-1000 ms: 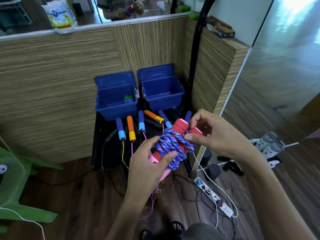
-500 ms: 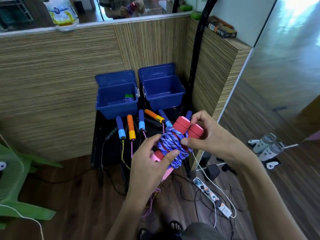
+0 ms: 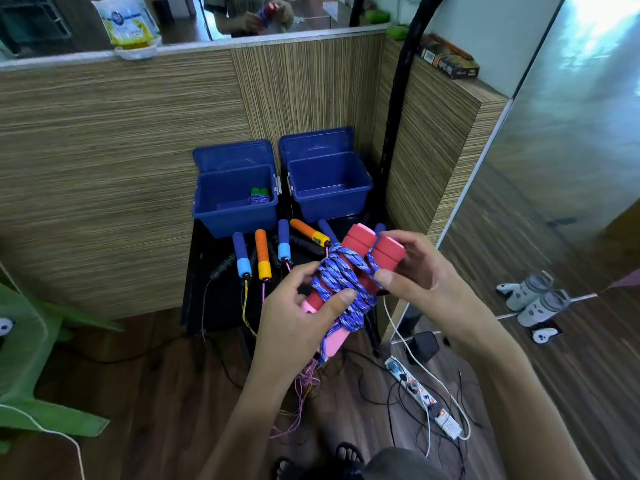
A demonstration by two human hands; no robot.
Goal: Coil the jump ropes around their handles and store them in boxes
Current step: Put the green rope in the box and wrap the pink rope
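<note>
Head view: left box [image 3: 214,216] holds one coiled rope [image 3: 259,197]; right box [image 3: 360,199] bare.

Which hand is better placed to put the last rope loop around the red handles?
The right hand: it pinches the loose blue rope beside the red handles. The left hand grips the bundle and should probably only steady it.

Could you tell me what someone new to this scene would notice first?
At centre, the left hand and right hand grip red foam handles wound with blue rope. Behind them on the black table stand two open blue boxes: the left box holds one coiled rope, the right box looks empty.
</note>
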